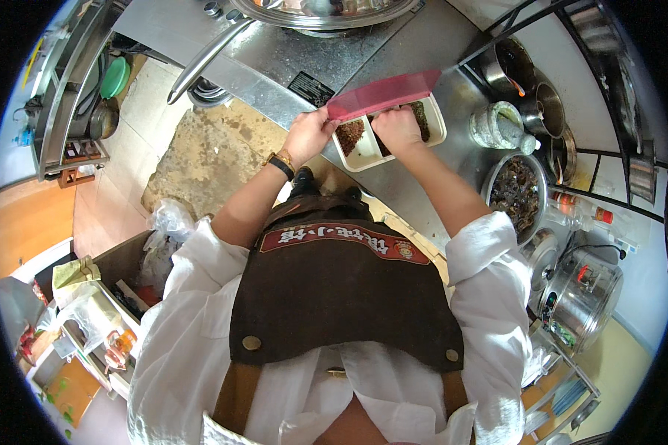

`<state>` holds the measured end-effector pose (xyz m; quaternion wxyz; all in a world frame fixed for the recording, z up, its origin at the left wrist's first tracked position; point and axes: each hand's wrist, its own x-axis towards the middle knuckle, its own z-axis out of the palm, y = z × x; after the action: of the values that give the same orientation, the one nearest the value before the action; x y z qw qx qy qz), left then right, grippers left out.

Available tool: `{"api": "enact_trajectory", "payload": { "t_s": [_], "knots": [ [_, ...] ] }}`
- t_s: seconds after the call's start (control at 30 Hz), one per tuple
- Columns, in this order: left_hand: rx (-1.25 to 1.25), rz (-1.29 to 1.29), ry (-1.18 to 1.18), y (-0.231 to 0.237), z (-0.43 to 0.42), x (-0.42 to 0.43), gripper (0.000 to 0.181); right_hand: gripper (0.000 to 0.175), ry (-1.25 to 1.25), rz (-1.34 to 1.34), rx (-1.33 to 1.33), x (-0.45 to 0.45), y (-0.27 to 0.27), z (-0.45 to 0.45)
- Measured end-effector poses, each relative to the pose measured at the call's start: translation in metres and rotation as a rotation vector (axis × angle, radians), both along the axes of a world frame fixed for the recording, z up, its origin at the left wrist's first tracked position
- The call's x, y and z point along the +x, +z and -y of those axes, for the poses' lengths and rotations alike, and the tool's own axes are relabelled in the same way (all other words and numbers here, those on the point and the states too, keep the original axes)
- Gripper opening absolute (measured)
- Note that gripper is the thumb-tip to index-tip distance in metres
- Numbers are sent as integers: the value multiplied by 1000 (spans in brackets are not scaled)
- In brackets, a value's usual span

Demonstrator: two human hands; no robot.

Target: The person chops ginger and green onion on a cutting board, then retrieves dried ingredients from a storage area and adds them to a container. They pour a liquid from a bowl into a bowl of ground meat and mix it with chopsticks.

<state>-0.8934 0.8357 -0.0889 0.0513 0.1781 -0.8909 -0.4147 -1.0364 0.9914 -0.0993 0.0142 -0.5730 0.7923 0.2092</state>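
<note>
A white plastic seasoning box stands on the steel counter with its translucent pink lid raised along the far side. My left hand grips the lid's left end, thumb by the box's corner. Reddish-brown dried spice lies in the left compartment, part of whose white floor is bare. My right hand reaches down into the middle compartment; its fingertips are hidden there, so what they hold is not visible. Dark greenish dried spice fills the compartment on the right.
At the far side, a large lidded pan extends its long steel handle over the counter's edge. Right of the box stand a stone mortar with pestle, a metal bowl of dark food and several steel pots. An open drawer is at left.
</note>
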Motion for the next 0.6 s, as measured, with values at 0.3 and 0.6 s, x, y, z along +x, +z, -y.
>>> {"api": "enact_trajectory", "payload": {
  "t_s": [0.3, 0.6],
  "knots": [
    [30, 92, 57, 2, -5, 1, 20, 19, 82, -9, 107, -6, 10, 4],
    [102, 31, 67, -4, -6, 2, 20, 11, -875, 1553, -556, -22, 48, -51]
  ]
}}
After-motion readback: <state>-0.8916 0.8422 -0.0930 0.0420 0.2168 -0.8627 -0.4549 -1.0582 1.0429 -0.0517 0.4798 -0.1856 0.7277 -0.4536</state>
